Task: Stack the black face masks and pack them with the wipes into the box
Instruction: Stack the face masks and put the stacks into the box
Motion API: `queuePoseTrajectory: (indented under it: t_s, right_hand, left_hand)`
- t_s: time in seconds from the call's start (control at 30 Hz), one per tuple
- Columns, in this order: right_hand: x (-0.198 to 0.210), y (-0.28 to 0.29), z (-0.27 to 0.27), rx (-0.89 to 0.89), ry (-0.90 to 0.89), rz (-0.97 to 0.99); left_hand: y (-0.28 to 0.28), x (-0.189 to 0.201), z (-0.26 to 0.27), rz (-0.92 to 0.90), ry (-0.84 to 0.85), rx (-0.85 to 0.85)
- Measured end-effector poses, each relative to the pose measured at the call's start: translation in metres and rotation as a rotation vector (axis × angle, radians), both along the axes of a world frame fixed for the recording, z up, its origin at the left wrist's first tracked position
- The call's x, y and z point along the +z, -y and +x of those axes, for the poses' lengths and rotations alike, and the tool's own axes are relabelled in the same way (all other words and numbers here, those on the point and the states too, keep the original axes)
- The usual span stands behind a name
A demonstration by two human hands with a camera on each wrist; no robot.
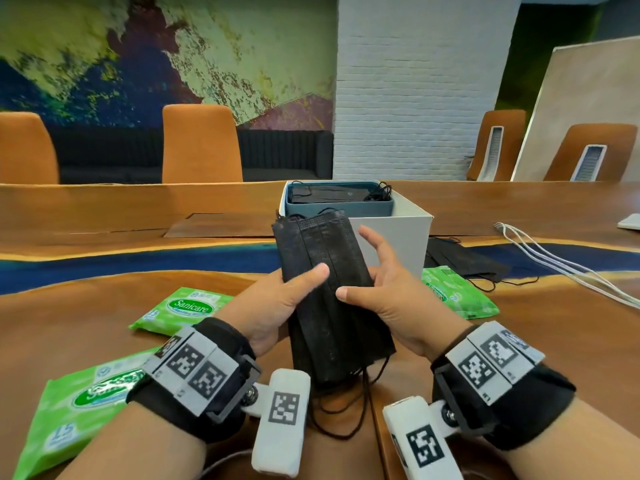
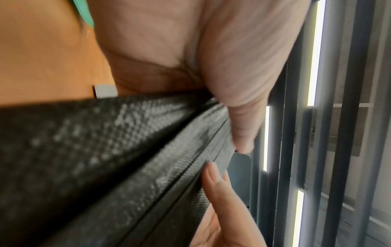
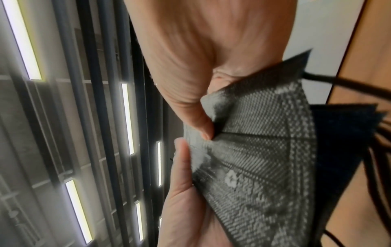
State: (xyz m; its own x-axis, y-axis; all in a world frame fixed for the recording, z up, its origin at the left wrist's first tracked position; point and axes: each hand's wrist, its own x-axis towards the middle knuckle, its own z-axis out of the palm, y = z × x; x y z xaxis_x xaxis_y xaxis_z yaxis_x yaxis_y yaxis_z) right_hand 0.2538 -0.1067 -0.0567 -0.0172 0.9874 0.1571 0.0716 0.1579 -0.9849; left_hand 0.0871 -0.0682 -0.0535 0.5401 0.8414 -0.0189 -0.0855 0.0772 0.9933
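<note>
— What worries you, watching from here?

— The stack of black masks [image 1: 329, 296] is soft and only held around its middle. Both ends stick out past the hands, the far end up towards the box [image 1: 391, 233], the near end drooping over the table [image 1: 86, 344] with the ear loops [image 1: 346, 407] dangling. I'd guess the layers could slide apart, or a loop could snag on the box's rim going in.

— How is it held, exactly?

— The left hand [image 1: 277, 306] wraps the left edge, thumb laid across the top face, fingers underneath. The right hand [image 1: 384, 299] cups the right edge with its thumb pressing the front; its upper fingers are splayed loose, off the fabric. In the right wrist view that thumb [image 3: 198, 115] pinches a pleat.

— So both are clasped on the stack?

— Yes, both holding it, in the air just in front of the box. The grip sits below the stack's centre, so the upper half stands free and could flop.

— And the rest?

— A blue tray [image 1: 337, 208] of masks already sits in the box. More loose masks [image 1: 464, 261] lie right of it, and three green wipes packs [image 1: 183, 310] are on the table — two left, one right. None packed yet.
</note>
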Motion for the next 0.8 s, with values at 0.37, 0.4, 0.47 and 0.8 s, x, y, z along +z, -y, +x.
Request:
queuePoseTrajectory:
  t_s: [0.37,0.4,0.47,0.8]
  right_hand:
    - [-0.012,-0.008,0.000,-0.046,-0.114,-0.018]
    - [-0.013,-0.007,0.000,-0.036,-0.106,-0.012]
    - [-0.013,-0.008,-0.001,-0.035,-0.084,0.009]
    - [-0.010,-0.007,0.007,-0.124,0.116,0.029]
  left_hand:
    - [0.000,-0.004,0.002,0.002,0.030,0.004]
    - [0.000,-0.004,0.003,0.003,0.030,0.022]
    - [-0.002,-0.005,0.003,0.008,0.038,0.059]
    - [-0.002,-0.004,-0.003,0.095,0.018,0.028]
